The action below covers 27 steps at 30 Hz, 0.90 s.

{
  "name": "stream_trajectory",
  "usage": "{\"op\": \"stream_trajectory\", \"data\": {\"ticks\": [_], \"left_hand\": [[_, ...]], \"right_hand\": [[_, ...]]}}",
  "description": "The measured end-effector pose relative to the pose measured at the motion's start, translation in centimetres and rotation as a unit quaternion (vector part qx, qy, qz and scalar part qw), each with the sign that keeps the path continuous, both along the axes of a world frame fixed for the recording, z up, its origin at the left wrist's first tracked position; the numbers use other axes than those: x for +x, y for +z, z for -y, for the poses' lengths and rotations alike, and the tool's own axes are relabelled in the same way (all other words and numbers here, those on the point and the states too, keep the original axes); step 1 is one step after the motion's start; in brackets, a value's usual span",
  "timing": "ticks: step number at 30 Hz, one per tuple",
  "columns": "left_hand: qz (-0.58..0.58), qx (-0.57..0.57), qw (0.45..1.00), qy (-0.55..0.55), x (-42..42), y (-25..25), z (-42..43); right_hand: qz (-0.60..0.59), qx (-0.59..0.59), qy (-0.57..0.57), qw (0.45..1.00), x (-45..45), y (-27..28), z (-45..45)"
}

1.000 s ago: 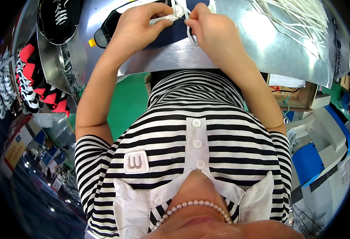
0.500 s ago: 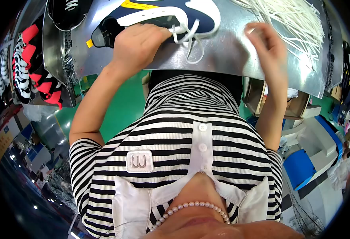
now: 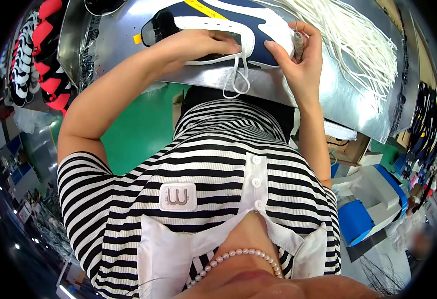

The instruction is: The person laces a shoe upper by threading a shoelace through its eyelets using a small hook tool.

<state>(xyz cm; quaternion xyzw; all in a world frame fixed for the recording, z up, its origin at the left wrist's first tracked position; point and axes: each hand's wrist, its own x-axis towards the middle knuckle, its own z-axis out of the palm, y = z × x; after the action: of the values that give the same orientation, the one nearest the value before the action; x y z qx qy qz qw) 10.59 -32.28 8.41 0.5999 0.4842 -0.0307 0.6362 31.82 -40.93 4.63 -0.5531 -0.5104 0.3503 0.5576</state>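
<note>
A navy and white shoe upper (image 3: 258, 52) lies on the metal table, with a black heel part at its left end. A white shoelace (image 3: 237, 83) hangs in a loop from its white eyelet strip. My left hand (image 3: 203, 44) is closed on the upper by the eyelet strip, its fingertips partly hidden inside the opening. My right hand (image 3: 303, 62) is at the other end of the upper, the thumb against its blue edge. In its curled fingers sits a small tool with a grey wrapped handle (image 3: 298, 46) and a thin needle-like tip.
A large bundle of white laces (image 3: 363, 47) spreads over the right of the metal table (image 3: 260, 82). Red, black and white shoe parts (image 3: 46, 55) are stacked at the left. A blue and grey bin (image 3: 360, 219) stands low at the right. A black shoe (image 3: 104, 6) is at the top left.
My right hand has moved left from beside the laces to the upper, and the wrapped tool now shows in it. My left hand has shifted right along the eyelet strip; the lace loop hangs lower.
</note>
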Motion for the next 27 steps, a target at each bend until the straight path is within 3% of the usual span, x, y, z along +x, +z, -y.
{"op": "stream_trajectory", "data": {"ticks": [2, 6, 8, 9, 12, 17, 19, 20, 22, 24, 27], "left_hand": [[0.015, -0.017, 1.0, 0.014, 0.6, 0.3, -0.4], [0.056, 0.262, 0.961, 0.07, 0.2, -2.6, -1.6], [0.058, 0.311, 0.949, -0.007, -0.5, -2.9, -1.8], [0.064, 0.248, 0.966, 0.012, 0.0, -1.9, -1.3], [0.069, 0.198, 0.978, 0.014, 0.8, -0.9, -1.4], [0.106, 0.178, 0.978, 0.011, 0.6, -1.8, -2.1], [-0.044, 0.37, 0.927, -0.039, -0.5, -1.7, -2.6], [-0.021, 0.486, 0.87, -0.081, -2.0, -1.4, -3.3], [0.022, 0.562, 0.826, -0.027, -4.2, 0.6, -3.9], [-0.03, 0.641, 0.767, 0.016, -7.4, 2.2, -4.8], [-0.158, 0.635, 0.745, 0.129, -18.4, 2.4, -8.8]], "right_hand": [[-0.002, -0.016, -0.01, 1.0, 0.0, 0.0, -0.1], [-0.009, -0.082, -0.043, 0.996, 0.4, -0.2, 0.2], [-0.042, -0.109, -0.057, 0.992, 0.6, -0.1, -0.1], [-0.056, -0.132, -0.053, 0.988, 0.7, -0.2, -0.1], [-0.076, -0.152, -0.037, 0.985, 1.0, -0.2, -0.4], [-0.122, -0.139, -0.009, 0.983, 1.2, -0.4, -0.1], [-0.101, -0.105, -0.008, 0.989, 1.3, -0.6, 0.4], [-0.104, -0.103, -0.01, 0.989, 1.3, -0.4, 0.6], [-0.128, -0.107, -0.014, 0.986, 1.5, 0.4, 0.9], [-0.152, -0.086, -0.013, 0.985, 2.3, 1.0, 1.1], [-0.14, -0.136, -0.048, 0.98, 4.4, 1.4, 1.9]]}}
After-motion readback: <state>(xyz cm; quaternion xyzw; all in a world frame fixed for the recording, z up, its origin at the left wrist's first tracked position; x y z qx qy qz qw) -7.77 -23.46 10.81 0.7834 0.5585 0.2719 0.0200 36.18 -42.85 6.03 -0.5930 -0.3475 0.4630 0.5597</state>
